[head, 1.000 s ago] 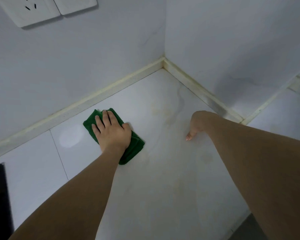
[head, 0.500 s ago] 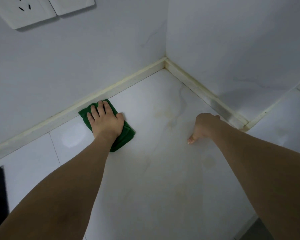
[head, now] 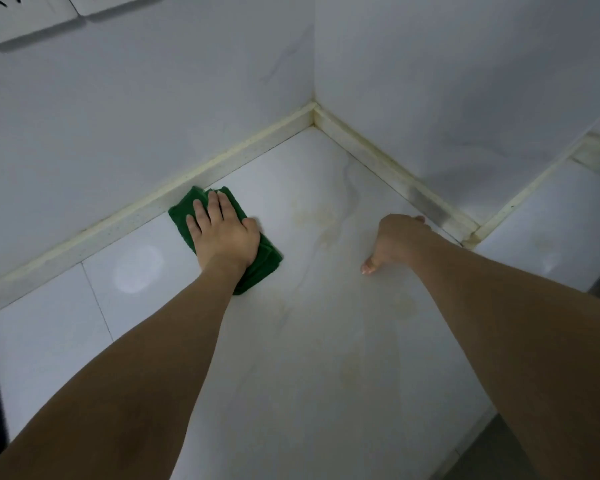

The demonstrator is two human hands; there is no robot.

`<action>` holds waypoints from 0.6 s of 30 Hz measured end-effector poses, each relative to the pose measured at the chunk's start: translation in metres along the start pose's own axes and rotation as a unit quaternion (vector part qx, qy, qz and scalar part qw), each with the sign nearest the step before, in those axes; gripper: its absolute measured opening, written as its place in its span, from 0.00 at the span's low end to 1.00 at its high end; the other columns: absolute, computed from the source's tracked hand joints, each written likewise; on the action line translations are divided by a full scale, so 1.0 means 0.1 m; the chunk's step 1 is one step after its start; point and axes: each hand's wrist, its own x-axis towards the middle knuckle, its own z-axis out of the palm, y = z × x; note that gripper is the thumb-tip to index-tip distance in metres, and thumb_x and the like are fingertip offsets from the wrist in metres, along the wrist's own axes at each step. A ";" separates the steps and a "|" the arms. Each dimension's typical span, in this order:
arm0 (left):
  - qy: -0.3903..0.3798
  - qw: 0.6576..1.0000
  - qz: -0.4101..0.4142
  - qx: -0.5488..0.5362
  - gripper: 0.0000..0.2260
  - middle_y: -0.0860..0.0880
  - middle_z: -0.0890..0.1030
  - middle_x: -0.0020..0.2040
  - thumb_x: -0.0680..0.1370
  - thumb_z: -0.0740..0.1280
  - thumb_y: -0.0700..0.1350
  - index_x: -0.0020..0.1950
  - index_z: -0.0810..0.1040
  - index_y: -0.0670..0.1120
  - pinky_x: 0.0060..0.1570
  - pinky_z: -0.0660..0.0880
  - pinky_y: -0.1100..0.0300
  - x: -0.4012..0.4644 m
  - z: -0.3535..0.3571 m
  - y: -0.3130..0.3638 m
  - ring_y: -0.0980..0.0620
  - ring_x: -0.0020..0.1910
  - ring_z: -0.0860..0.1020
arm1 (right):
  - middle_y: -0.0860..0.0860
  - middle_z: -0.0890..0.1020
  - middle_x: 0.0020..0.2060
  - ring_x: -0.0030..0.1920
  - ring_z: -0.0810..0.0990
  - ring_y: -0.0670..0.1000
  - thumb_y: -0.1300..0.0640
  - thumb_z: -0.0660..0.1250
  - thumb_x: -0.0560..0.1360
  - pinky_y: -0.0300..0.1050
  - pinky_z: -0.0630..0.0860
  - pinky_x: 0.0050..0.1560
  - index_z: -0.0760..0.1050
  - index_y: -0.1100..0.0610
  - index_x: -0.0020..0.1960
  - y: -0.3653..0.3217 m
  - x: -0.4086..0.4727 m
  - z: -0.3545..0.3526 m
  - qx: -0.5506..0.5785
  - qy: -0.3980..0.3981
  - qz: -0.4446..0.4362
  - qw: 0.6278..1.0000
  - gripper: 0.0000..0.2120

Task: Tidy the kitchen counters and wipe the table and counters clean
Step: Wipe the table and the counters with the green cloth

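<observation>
Pressing flat on the green cloth (head: 257,261), the left hand (head: 222,233) lay with fingers straight and close together, thumb out to the right, nothing curled round the fabric. The cloth was folded into a rough oblong on the white tabletop (head: 291,375), its long axis running from the upper left, where one end touched or nearly touched the yellowed trim (head: 222,164) at the foot of the wall, down to the lower right, where the other end showed past the wrist. The fingers pointed up toward that trim.

The right hand (head: 395,244) rested on the tabletop well to the right of the cloth, near the trim of the side wall, bent down at the wrist with one fingertip (head: 368,269) touching the surface; its grip seemed loosely curled and held nothing, though most of the fingers were hidden behind the hand.

Faint yellowish stains (head: 316,220) marked the tabletop between the two hands. Wall sockets (head: 25,22) sat at the upper left edge.
</observation>
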 end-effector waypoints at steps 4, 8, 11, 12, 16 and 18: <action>0.002 1.000 0.002 -0.004 0.31 0.44 0.46 0.79 0.80 0.45 0.54 0.79 0.44 0.41 0.75 0.42 0.44 -0.42 0.03 0.12 0.41 0.77 0.44 | 0.66 0.62 0.72 0.72 0.60 0.69 0.33 0.73 0.63 0.66 0.52 0.73 0.53 0.65 0.76 -0.04 0.02 -0.05 -0.035 -0.006 -0.004 0.999 0.56; -0.013 0.999 0.031 -0.019 0.31 0.45 0.44 0.79 0.80 0.47 0.53 0.79 0.42 0.42 0.75 0.38 0.45 -1.25 0.13 0.34 0.43 0.77 0.41 | 0.64 0.68 0.69 0.70 0.64 0.68 0.34 0.72 0.65 0.64 0.53 0.73 0.59 0.65 0.73 -0.01 -0.11 -0.04 -0.035 0.020 -0.024 0.999 0.50; -0.026 0.999 0.027 -0.006 0.31 0.47 0.42 0.79 0.79 0.47 0.54 0.79 0.41 0.43 0.75 0.38 0.45 -1.46 0.18 0.36 0.44 0.77 0.39 | 0.64 0.68 0.68 0.71 0.62 0.67 0.34 0.74 0.63 0.62 0.57 0.73 0.60 0.64 0.73 0.00 -0.18 0.01 -0.011 0.020 -0.018 1.000 0.51; -0.027 0.999 0.024 -0.003 0.32 0.47 0.42 0.79 0.79 0.47 0.54 0.79 0.41 0.44 0.75 0.38 0.45 -1.45 0.18 0.35 0.44 0.77 0.39 | 0.65 0.67 0.69 0.72 0.60 0.67 0.34 0.74 0.63 0.60 0.58 0.72 0.59 0.64 0.73 0.00 -0.20 0.01 -0.003 0.016 -0.009 1.000 0.51; -0.030 0.999 0.023 -0.008 0.32 0.47 0.43 0.79 0.78 0.46 0.54 0.79 0.41 0.44 0.75 0.39 0.46 -1.41 0.18 0.36 0.45 0.77 0.39 | 0.69 0.55 0.73 0.74 0.53 0.68 0.36 0.74 0.64 0.58 0.58 0.73 0.52 0.66 0.75 0.05 -0.30 0.09 0.073 0.039 0.003 0.997 0.56; -0.029 0.999 0.026 -0.012 0.32 0.47 0.44 0.79 0.78 0.47 0.54 0.79 0.42 0.44 0.75 0.39 0.46 -1.43 0.17 0.36 0.45 0.77 0.40 | 0.68 0.48 0.75 0.75 0.50 0.66 0.37 0.74 0.65 0.58 0.55 0.74 0.45 0.67 0.76 0.10 -0.41 0.19 0.122 0.074 0.001 0.990 0.58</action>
